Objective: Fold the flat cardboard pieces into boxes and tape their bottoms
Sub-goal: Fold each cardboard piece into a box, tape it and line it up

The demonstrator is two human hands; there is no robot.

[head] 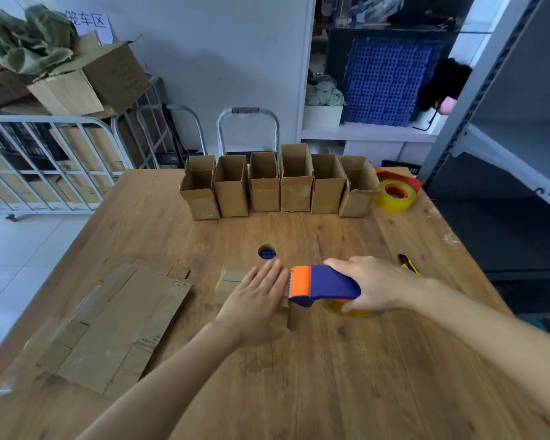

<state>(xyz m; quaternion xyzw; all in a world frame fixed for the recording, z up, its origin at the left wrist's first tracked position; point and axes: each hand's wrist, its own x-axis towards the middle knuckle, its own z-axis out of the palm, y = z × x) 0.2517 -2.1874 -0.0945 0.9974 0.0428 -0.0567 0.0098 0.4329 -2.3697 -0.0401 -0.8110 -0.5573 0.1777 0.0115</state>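
Only the head view here, so one angle.

Dead centre of the frame is the box being worked on [228, 281], a small cardboard one sitting on the wooden table [331, 376] with its closed flaps facing up. The left hand [254, 300] lies flat on top, fingers straight and close together, pressing down. My guess is that's to hold the flaps shut and stop the box sliding while the tape goes on.

The right hand [373, 287], just right of centre, has its fingers curled round the blue-and-orange tape dispenser [321, 285]. The orange cutter end points at the left hand's fingertips and sits right at the box's edge. That looks like the start or end of a strip across the bottom seam, though I can't see any tape on the box, since the hand covers most of it.

In the lower left is a stack of flat cardboard pieces [118, 325], within easy reach of the left hand, probably the to-do pile. Along the far edge, upper middle, six folded boxes [277, 185] stand side by side with open tops up, so the done ones get parked out of the way. A spare yellow tape roll [394, 192] sits just right of that row, and a yellow-black utility knife [410, 265] lies near the right edge.
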